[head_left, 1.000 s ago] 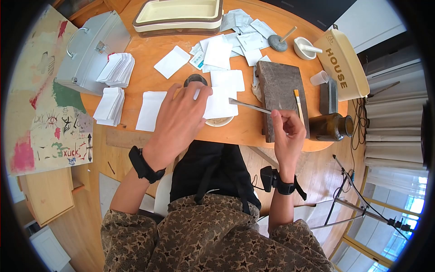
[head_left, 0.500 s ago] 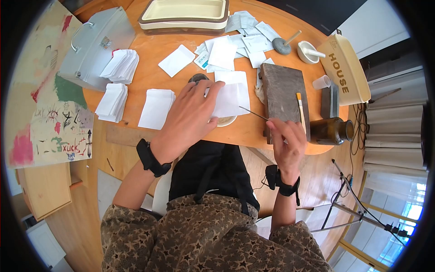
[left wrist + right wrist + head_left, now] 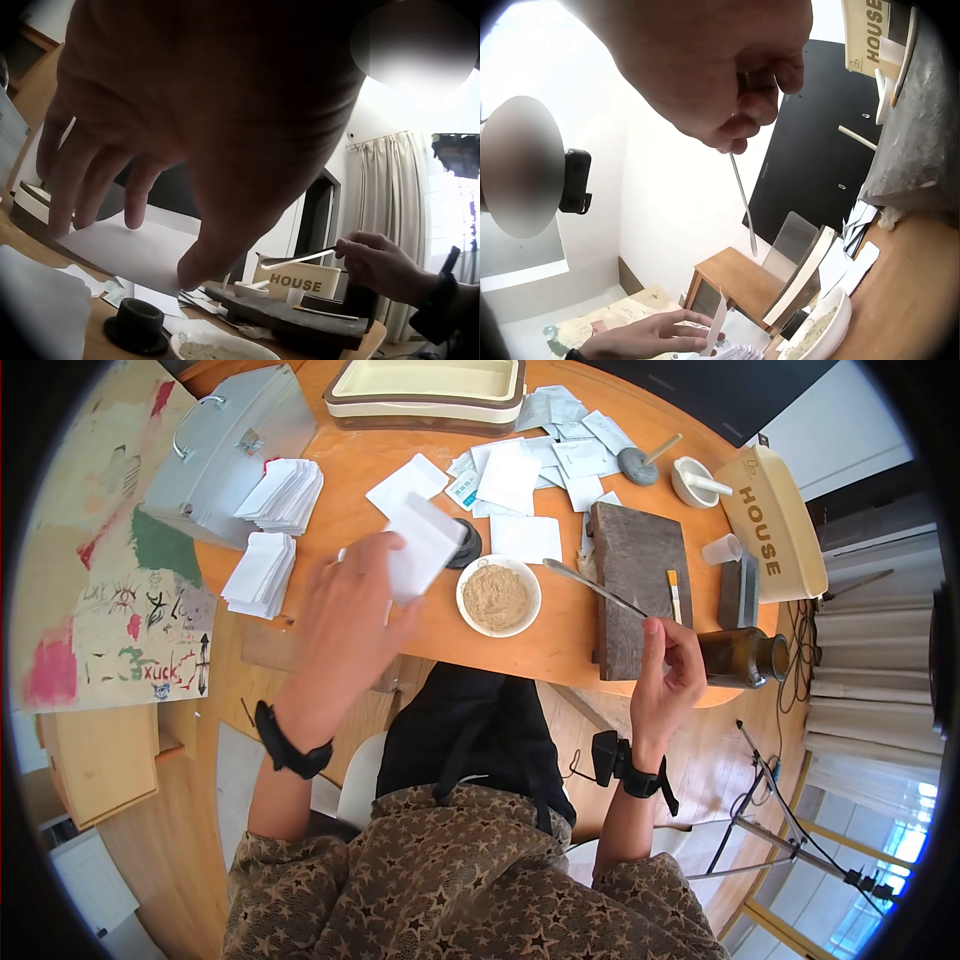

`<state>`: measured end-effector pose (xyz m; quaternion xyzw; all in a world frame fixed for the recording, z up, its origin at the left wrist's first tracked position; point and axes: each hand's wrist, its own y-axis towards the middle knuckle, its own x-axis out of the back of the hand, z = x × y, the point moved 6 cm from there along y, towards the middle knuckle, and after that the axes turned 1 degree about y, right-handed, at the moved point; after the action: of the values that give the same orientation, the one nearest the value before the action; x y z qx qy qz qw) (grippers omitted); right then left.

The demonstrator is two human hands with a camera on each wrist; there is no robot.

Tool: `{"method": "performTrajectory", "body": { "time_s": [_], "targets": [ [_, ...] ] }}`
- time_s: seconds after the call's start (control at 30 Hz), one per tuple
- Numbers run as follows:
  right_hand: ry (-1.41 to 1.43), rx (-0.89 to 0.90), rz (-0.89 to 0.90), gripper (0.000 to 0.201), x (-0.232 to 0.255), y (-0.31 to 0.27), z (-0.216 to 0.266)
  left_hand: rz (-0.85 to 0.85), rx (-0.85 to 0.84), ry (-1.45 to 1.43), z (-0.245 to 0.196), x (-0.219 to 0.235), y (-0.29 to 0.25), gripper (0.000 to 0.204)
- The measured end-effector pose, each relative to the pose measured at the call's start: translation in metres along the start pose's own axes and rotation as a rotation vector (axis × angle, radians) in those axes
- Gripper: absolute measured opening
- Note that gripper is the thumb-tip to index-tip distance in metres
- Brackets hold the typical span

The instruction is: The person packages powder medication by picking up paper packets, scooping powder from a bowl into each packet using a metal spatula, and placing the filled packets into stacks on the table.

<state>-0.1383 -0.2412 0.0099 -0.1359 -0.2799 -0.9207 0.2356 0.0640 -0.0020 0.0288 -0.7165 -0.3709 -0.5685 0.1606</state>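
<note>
My left hand [image 3: 345, 625] holds a white paper packet [image 3: 424, 550] between thumb and fingers, left of the bowl; the left wrist view shows the packet [image 3: 139, 247] under the fingertips. My right hand [image 3: 668, 675] pinches a thin metal spatula [image 3: 597, 589], its flat end in the air at the right of the bowl. A white bowl [image 3: 537, 607] of beige powder [image 3: 495, 596] stands at the table's front edge. Behind its left side is a round black object [image 3: 467, 546]. One white packet [image 3: 527, 539] lies flat behind the bowl.
A dark board [image 3: 640, 580] with a brush [image 3: 674, 595] lies at the right, beside a brown jar [image 3: 735, 658]. Stacked white packets [image 3: 262, 573] are at the left by a metal case [image 3: 230, 450]. Farther back are a tray [image 3: 425, 405], loose sachets [image 3: 580, 458] and a mortar [image 3: 690, 488].
My left hand has moved left from over the bowl with a packet, uncovering the bowl. The spatula has come away from the packet, and my right hand has shifted slightly right.
</note>
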Motion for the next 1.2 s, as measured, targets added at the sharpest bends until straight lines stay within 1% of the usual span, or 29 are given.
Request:
{"method": "performTrajectory", "body": {
  "time_s": [0.07, 0.1, 0.13, 0.2, 0.23, 0.3, 0.43, 0.5, 0.63, 0.73, 0.93, 1.0, 1.2],
  "targets": [
    [-0.017, -0.001, 0.017, 0.013, -0.003, -0.001, 0.0, -0.031, 0.064, 0.026, 0.02, 0.008, -0.009, 0.048],
    [-0.014, -0.012, 0.031, 0.013, -0.005, -0.002, 0.0, -0.04, 0.085, 0.044, 0.023, 0.013, -0.014, 0.043],
    [-0.011, -0.023, 0.044, 0.013, -0.007, -0.002, 0.0, -0.04, 0.087, 0.046, 0.025, 0.017, -0.019, 0.043],
    [-0.013, -0.044, 0.067, 0.013, -0.011, -0.003, 0.002, 0.026, 0.201, 0.093, 0.033, 0.019, -0.027, 0.04],
    [-0.016, -0.063, 0.087, 0.013, -0.013, -0.004, 0.002, 0.025, 0.202, 0.094, 0.035, 0.019, -0.03, 0.04],
    [-0.005, -0.069, 0.101, 0.013, -0.018, -0.005, 0.002, 0.078, 0.23, 0.116, 0.041, 0.011, -0.035, 0.037],
    [-0.023, -0.085, 0.157, 0.012, -0.023, -0.007, 0.0, 0.059, 0.169, 0.147, 0.039, -0.001, -0.04, 0.035],
    [-0.022, -0.115, 0.167, 0.012, -0.025, -0.009, -0.004, 0.129, 0.187, 0.176, 0.041, -0.008, -0.042, 0.035],
    [-0.056, -0.163, 0.196, 0.012, -0.03, -0.011, -0.009, 0.155, 0.167, 0.151, 0.043, -0.01, -0.044, 0.036],
    [-0.073, -0.158, 0.194, 0.013, -0.034, -0.013, -0.011, 0.166, 0.139, 0.13, 0.042, -0.011, -0.045, 0.037],
    [-0.102, -0.14, 0.201, 0.014, -0.036, -0.012, -0.014, 0.15, 0.144, 0.114, 0.039, -0.011, -0.044, 0.04],
    [-0.098, -0.154, 0.197, 0.014, -0.036, -0.012, -0.016, 0.191, 0.17, 0.129, 0.039, -0.012, -0.043, 0.041],
    [-0.093, -0.163, 0.203, 0.015, -0.04, -0.011, -0.021, 0.169, 0.17, 0.126, 0.038, -0.01, -0.043, 0.042]
  ]
}}
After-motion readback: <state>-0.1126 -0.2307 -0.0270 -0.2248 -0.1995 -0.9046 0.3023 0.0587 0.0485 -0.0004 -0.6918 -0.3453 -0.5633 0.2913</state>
